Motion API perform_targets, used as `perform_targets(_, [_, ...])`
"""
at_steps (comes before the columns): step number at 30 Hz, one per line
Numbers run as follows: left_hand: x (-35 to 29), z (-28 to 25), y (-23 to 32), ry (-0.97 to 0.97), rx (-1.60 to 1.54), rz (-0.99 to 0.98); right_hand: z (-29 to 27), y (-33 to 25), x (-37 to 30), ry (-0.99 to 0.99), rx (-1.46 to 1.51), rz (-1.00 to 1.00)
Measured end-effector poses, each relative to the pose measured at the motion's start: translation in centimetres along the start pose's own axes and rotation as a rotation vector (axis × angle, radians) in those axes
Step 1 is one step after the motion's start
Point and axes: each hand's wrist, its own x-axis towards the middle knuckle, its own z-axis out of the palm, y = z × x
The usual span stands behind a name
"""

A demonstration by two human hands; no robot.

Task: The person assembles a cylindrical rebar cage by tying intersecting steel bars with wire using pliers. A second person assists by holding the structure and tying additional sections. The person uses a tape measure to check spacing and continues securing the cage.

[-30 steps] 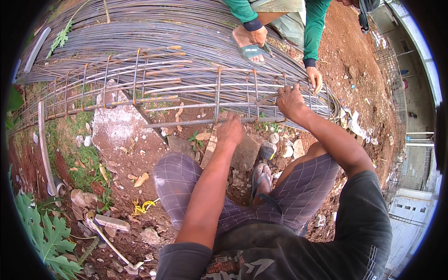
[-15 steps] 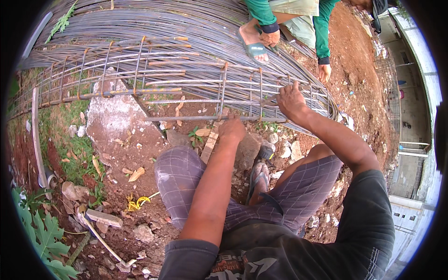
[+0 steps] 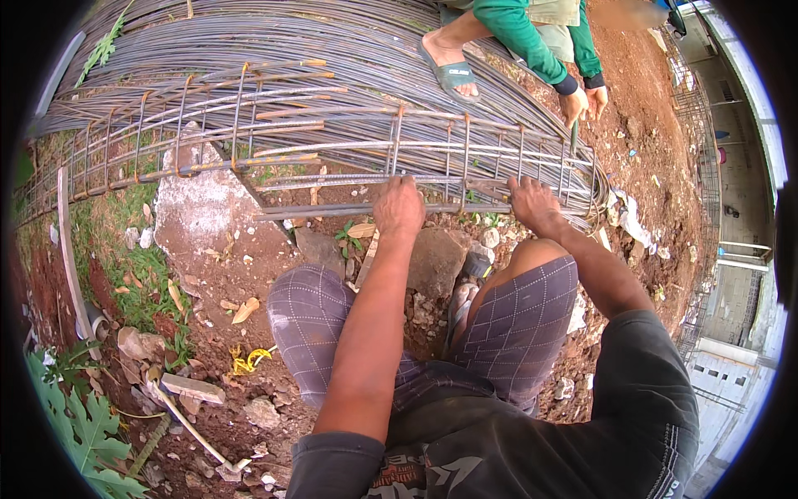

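Observation:
A long cage of rusty steel rebar [image 3: 332,208] with square stirrups stretches across in front of me. My left hand [image 3: 399,206] is closed around its near bars beside a stirrup. Farther right, my right hand [image 3: 534,204] is closed at the cage's near side. What look like rusty pincers [image 3: 489,190] stick out leftward from it, among the bars; their jaws are hard to make out. The fingertips of both hands are partly hidden.
Behind the cage lies a large pile of loose rebar [image 3: 332,46]. A co-worker's sandalled foot [image 3: 449,66] rests on it; their hands [image 3: 584,104] hold a slim dark tool near the cage's right end. A concrete slab [image 3: 204,200], stones and a tape measure [image 3: 477,265] lie nearby.
My right hand has come down and slightly right, to the cage's near side. My left hand has moved slightly left and up onto the bars. The co-worker's hands have come together near the right end.

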Motion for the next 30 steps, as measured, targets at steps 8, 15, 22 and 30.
perform_targets(8, [1.0,0.8,-5.9,0.125,0.329,-0.096,3.7,-1.4,-0.1,0.058,0.176,0.15])
perform_targets(15, [1.6,1.3,-6.1,0.083,0.287,-0.099,9.2,-6.0,-0.4,-0.075,0.654,0.482])
perform_targets(22, [0.9,0.8,-6.8,0.075,0.287,-0.103,9.6,-3.3,0.5,-0.225,0.594,0.327])
perform_targets(30, [-0.1,1.1,-6.8,0.116,0.187,-0.138,-2.1,0.5,-0.8,0.005,-0.052,-0.087])
